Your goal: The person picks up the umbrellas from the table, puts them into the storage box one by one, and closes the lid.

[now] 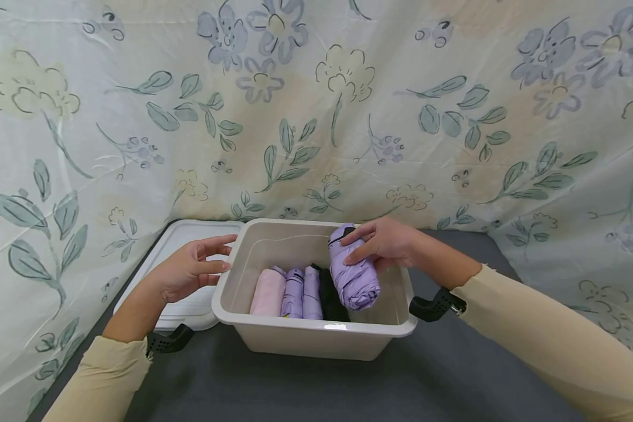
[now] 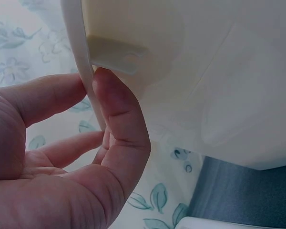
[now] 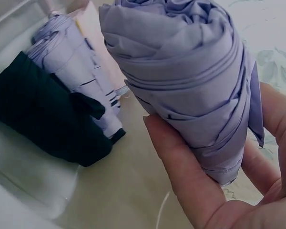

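Observation:
A beige plastic storage bin (image 1: 311,341) stands in front of me. At its left rim (image 2: 78,36), my left hand (image 1: 187,269) pinches the edge between thumb and fingers. Over the right part of the bin, my right hand (image 1: 387,241) grips a roll of purple cloth (image 1: 354,272), tilted, with a dark band near its upper end. The spiral end of that roll faces the right wrist camera. Lined up inside the bin are a pink roll (image 1: 268,293), two slimmer purple rolls (image 1: 312,293) and a black roll (image 3: 47,114).
A white lid (image 1: 176,310) lies on the dark grey tabletop (image 1: 190,381), left of the bin and partly behind it. Floral fabric (image 1: 316,117) hangs behind and along both sides. Each wrist carries a black strap (image 1: 170,340).

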`<action>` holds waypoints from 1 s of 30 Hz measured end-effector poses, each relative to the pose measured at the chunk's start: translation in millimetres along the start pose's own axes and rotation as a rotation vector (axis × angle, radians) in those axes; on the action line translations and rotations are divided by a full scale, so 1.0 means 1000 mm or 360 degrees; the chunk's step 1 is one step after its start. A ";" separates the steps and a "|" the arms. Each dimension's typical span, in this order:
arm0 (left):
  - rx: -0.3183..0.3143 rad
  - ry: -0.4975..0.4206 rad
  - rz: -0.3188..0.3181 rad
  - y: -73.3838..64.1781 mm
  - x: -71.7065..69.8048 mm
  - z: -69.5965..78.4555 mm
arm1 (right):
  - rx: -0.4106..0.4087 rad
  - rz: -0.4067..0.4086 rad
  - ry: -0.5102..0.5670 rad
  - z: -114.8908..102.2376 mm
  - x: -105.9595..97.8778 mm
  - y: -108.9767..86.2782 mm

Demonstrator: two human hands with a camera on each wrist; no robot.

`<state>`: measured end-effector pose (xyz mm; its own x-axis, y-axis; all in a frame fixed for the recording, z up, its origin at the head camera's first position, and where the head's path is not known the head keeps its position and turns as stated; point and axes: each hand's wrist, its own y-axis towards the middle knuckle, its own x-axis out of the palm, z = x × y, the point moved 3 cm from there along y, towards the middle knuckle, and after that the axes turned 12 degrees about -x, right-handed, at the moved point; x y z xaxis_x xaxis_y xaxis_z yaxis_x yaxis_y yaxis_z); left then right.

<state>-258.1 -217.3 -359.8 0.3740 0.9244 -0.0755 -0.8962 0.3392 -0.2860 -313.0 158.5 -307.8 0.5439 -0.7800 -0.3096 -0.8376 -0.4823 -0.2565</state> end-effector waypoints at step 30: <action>0.0013 0.0017 0.0005 0.002 -0.001 -0.007 | 0.0231 -0.0137 -0.0367 0.018 0.042 0.035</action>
<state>-258.6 -218.7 -366.9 0.3734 0.9236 -0.0864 -0.8994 0.3377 -0.2777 -319.0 116.2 -345.9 0.6238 -0.6193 -0.4768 -0.7809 -0.4678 -0.4139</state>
